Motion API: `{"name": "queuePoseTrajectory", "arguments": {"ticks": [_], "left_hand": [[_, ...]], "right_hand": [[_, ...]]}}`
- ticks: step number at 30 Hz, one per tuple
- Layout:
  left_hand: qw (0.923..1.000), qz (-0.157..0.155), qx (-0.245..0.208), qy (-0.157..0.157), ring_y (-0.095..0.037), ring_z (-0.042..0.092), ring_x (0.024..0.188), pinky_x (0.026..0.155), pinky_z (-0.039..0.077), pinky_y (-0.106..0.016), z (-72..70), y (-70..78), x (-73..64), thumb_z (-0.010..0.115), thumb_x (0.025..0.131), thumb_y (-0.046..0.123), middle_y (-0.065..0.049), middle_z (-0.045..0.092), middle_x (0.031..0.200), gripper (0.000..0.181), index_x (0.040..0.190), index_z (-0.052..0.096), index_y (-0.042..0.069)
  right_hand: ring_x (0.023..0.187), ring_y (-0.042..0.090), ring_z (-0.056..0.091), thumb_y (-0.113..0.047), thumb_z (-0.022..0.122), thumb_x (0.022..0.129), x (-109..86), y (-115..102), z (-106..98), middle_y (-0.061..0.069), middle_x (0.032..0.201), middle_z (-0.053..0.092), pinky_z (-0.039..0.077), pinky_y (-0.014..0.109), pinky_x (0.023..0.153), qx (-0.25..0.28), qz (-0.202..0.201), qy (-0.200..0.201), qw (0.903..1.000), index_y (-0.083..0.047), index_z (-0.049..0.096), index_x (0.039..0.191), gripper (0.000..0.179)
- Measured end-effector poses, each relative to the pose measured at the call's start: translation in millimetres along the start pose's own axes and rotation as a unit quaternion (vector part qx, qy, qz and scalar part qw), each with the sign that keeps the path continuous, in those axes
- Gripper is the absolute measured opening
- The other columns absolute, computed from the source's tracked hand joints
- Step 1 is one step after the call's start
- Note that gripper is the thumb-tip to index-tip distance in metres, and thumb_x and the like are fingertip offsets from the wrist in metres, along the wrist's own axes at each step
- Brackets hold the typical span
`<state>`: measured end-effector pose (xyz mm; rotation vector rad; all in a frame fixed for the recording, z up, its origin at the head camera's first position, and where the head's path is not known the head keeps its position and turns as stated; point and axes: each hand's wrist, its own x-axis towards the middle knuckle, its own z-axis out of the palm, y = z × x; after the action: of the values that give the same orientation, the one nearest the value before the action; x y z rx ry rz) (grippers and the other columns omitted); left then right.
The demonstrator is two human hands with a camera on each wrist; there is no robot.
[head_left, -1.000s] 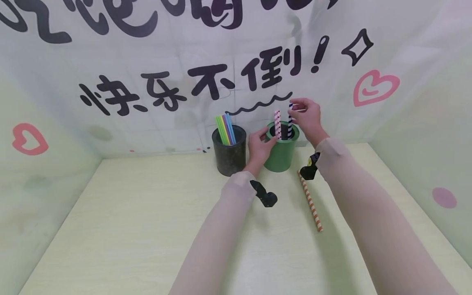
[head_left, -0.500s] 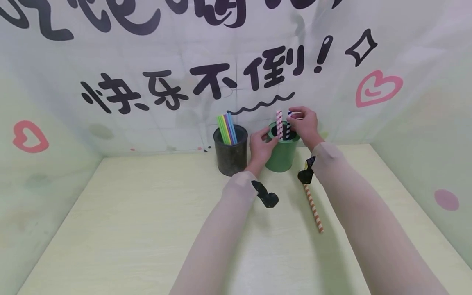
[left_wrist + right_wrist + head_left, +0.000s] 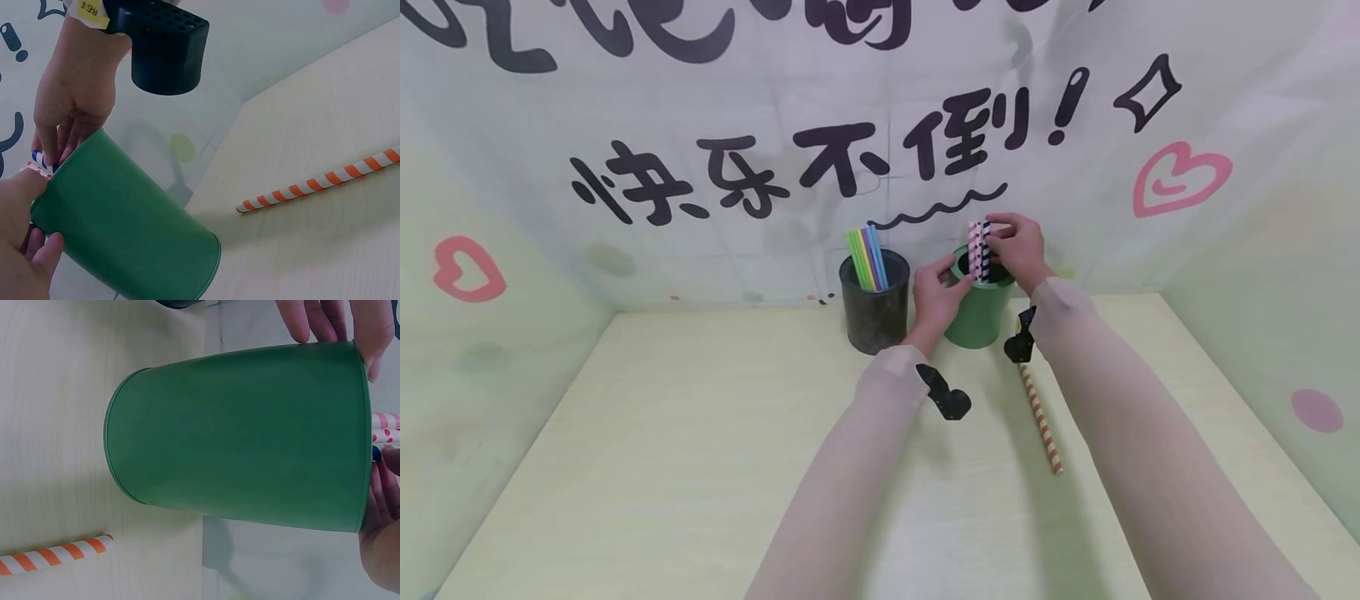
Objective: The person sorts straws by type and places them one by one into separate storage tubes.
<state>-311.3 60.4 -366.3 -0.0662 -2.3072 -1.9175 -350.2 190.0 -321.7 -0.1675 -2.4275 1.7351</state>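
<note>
A green cup (image 3: 979, 318) stands at the back of the table, and my left hand (image 3: 934, 300) grips its rim from the left side. Pink-and-white paper straws (image 3: 975, 248), one striped and one dotted, stand upright in the cup. My right hand (image 3: 1021, 250) pinches a navy-and-white striped paper straw (image 3: 986, 268) near its top, just right of the pink ones. That straw's lower end is inside the cup and hidden. An orange-and-white striped paper straw (image 3: 1042, 421) lies on the table in front of the cup, its far end covered by the wrist camera in the head view.
A black cup (image 3: 876, 323) holding several plain coloured straws (image 3: 868, 260) stands close to the left of my left hand. Behind both cups rises a printed white backdrop (image 3: 820, 100). The pale wooden table (image 3: 700, 450) stretches toward me between side walls.
My right hand has come down and to the left, lowering the navy-striped straw deeper into the green cup and right beside the pink straws. My left hand keeps its grip on the rim.
</note>
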Motion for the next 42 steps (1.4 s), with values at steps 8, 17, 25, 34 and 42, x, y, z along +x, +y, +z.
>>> {"name": "queuePoseTrajectory", "arguments": {"ticks": [8,17,25,34,42], "left_hand": [[1.0000,0.005,0.000,-0.006,-0.022,0.052,0.108,0.091,0.045,-0.029,2.8,3.5,-0.8,0.068,0.081,0.009,-0.015,0.046,0.127,0.046,0.125,0.055,0.003],[1.0000,0.000,0.000,-0.005,-0.021,0.051,0.108,0.090,0.045,-0.026,4.2,5.4,-2.5,0.069,0.081,0.009,-0.015,0.046,0.126,0.046,0.125,0.055,0.004],[1.0000,0.002,0.005,0.003,-0.023,0.051,0.107,0.090,0.044,-0.028,-0.8,5.0,-4.7,0.068,0.082,0.010,-0.016,0.046,0.123,0.046,0.125,0.055,0.004],[1.0000,0.006,0.000,-0.008,-0.023,0.051,0.110,0.094,0.043,-0.031,-3.2,3.6,-5.1,0.068,0.082,0.009,-0.016,0.045,0.130,0.047,0.126,0.054,0.002],[0.9999,-0.004,0.000,-0.010,-0.023,0.049,0.110,0.094,0.043,-0.031,-1.8,5.4,-6.1,0.067,0.082,0.010,-0.016,0.044,0.127,0.047,0.126,0.053,0.003]], "right_hand": [[0.096,0.028,0.053,0.001,0.052,0.090,-0.9,-4.8,-4.5,0.015,0.106,0.053,0.050,0.041,0.084,-0.009,0.007,-0.013,0.9998,-0.005,0.053,0.128,0.038],[0.086,0.021,0.055,0.002,0.050,0.086,-4.4,-5.0,-13.1,0.010,0.099,0.054,0.054,0.036,0.077,0.000,0.004,0.012,0.9999,-0.004,0.052,0.127,0.042],[0.083,0.017,0.053,-0.001,0.051,0.087,-19.4,-1.4,-27.0,0.009,0.095,0.053,0.055,0.026,0.068,-0.018,-0.011,0.003,0.9998,0.002,0.055,0.121,0.034],[0.074,0.012,0.056,-0.004,0.051,0.089,-38.1,24.6,-45.5,0.009,0.090,0.055,0.055,0.027,0.065,-0.008,-0.025,-0.008,0.9996,0.005,0.056,0.118,0.031],[0.078,0.013,0.057,-0.009,0.051,0.092,-56.2,57.1,-55.0,0.012,0.096,0.057,0.054,0.037,0.077,-0.034,0.015,-0.103,0.9940,0.007,0.048,0.126,0.037]]}}
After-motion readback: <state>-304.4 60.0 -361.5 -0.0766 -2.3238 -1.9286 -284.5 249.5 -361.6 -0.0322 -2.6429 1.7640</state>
